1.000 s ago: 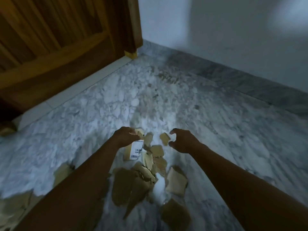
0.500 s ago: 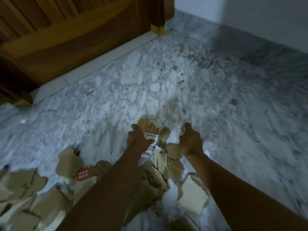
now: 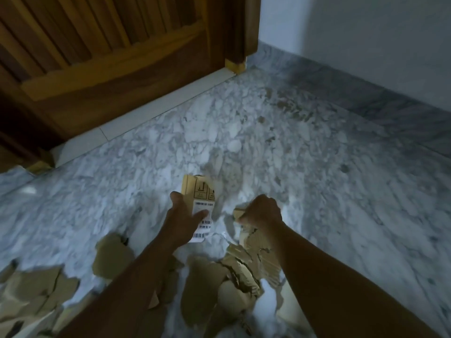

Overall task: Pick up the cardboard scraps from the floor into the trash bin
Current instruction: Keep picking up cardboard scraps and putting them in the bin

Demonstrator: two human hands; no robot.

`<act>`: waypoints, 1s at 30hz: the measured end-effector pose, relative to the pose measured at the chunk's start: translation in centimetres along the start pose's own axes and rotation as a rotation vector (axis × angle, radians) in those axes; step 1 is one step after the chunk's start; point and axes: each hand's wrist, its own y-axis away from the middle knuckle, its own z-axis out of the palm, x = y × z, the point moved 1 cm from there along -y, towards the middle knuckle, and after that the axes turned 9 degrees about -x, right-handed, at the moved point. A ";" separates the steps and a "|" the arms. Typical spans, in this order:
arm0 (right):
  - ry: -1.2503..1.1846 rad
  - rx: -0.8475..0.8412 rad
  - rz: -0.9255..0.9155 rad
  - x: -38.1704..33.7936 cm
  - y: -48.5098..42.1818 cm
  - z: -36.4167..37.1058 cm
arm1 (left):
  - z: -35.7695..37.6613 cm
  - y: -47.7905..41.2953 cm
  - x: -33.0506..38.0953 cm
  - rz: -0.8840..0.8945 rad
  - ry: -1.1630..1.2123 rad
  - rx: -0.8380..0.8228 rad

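Progress looks early: torn brown cardboard scraps [image 3: 234, 272] lie scattered in plenty over the grey-white marble floor [image 3: 317, 191], and no trash bin shows in view. Of the hands, the left hand [image 3: 181, 219] pinches a tan cardboard piece with a white barcode label [image 3: 196, 191], thumb on top. The right hand [image 3: 262, 212] is curled tight, apparently round a small brown scrap [image 3: 238, 212], though blur obscures the grip.
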 end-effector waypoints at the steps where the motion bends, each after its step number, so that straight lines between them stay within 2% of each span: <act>1: 0.047 0.065 -0.012 -0.2 0.2 0.8 | -0.5 0.2 0.1 -0.003 0.020 0.002; 3: 0.019 0.136 -0.031 -0.1 0.3 2.0 | -1.3 0.3 0.3 0.003 0.079 0.023; 5: -0.122 0.136 -0.064 0.3 0.4 2.1 | -2.3 0.5 0.5 0.012 0.186 0.050; 9: -0.389 0.186 -0.200 0.7 1.5 -0.5 | -3.7 1.7 2.0 0.060 0.527 0.084; 11: -0.383 0.231 -0.241 1.1 2.0 -2.8 | -4.3 2.0 3.1 0.109 0.595 0.078; 13: -0.349 0.195 -0.258 1.4 2.5 -5.1 | -4.6 1.5 3.6 0.087 0.582 0.009; 15: -0.255 0.097 -0.261 2.0 2.8 -6.9 | -4.5 0.7 3.3 0.023 0.408 -0.094; 17: -0.151 -0.034 -0.240 2.4 3.1 -7.9 | -3.8 -0.4 2.3 -0.034 0.103 -0.255; 19: 0.038 -0.180 -0.256 2.7 3.3 -8.1 | -2.2 -1.0 0.7 -0.097 -0.138 -0.446; 21: 0.276 -0.303 -0.300 3.2 3.5 -7.6 | -0.2 -1.3 -1.3 -0.162 -0.380 -0.524; 24: 0.488 -0.366 -0.372 3.9 3.5 -6.1 | 2.4 -1.2 -3.5 -0.189 -0.626 -0.331; 26: 0.553 -0.319 -0.439 4.6 3.3 -4.5 | 3.5 -0.7 -3.5 -0.169 -0.628 -0.236; 30: 0.511 -0.138 -0.387 5.9 3.8 -2.7 | 4.6 -0.2 -2.8 -0.137 -0.580 -0.219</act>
